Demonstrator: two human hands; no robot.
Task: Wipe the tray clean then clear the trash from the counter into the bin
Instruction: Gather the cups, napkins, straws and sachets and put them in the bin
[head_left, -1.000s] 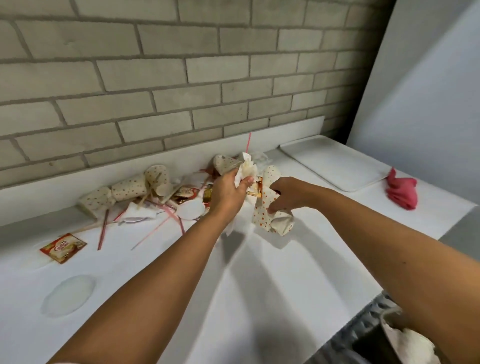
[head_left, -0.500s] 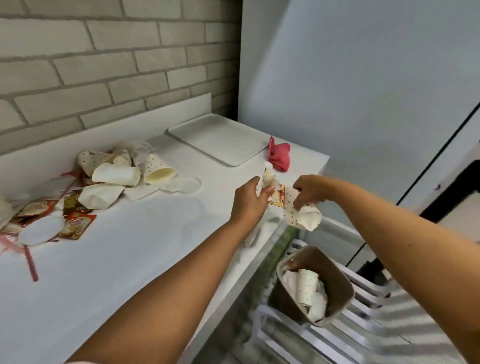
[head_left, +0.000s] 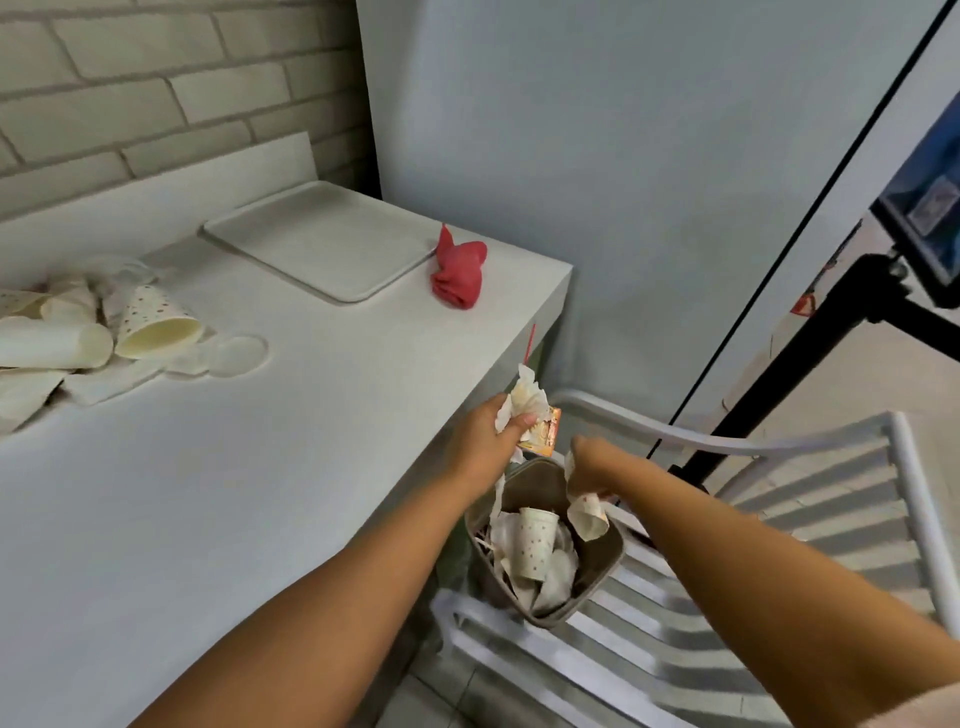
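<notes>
My left hand (head_left: 485, 434) grips a bundle of trash (head_left: 535, 410): crumpled napkin, an orange sachet and a red straw, held just past the counter's right edge above the bin. My right hand (head_left: 597, 462) holds a crushed dotted paper cup (head_left: 587, 514) over the brown bin (head_left: 605, 569), which sits on a white slatted chair and holds several cups and papers. The white tray (head_left: 322, 249) lies at the counter's back right, with a red cloth (head_left: 460, 275) beside it. More trash, paper cups (head_left: 150, 322) and lids (head_left: 239, 353), lies on the counter at the left.
The white counter (head_left: 208, 467) ends at a grey wall on the right. The white slatted chair (head_left: 779, 545) stands beside the counter. A black tripod stand (head_left: 852, 312) with a screen is at the far right. A brick wall runs behind the counter.
Both hands carried their trash from the pile on the counter rightward, past the counter edge, to above the bin. The view swung right and down with them.
</notes>
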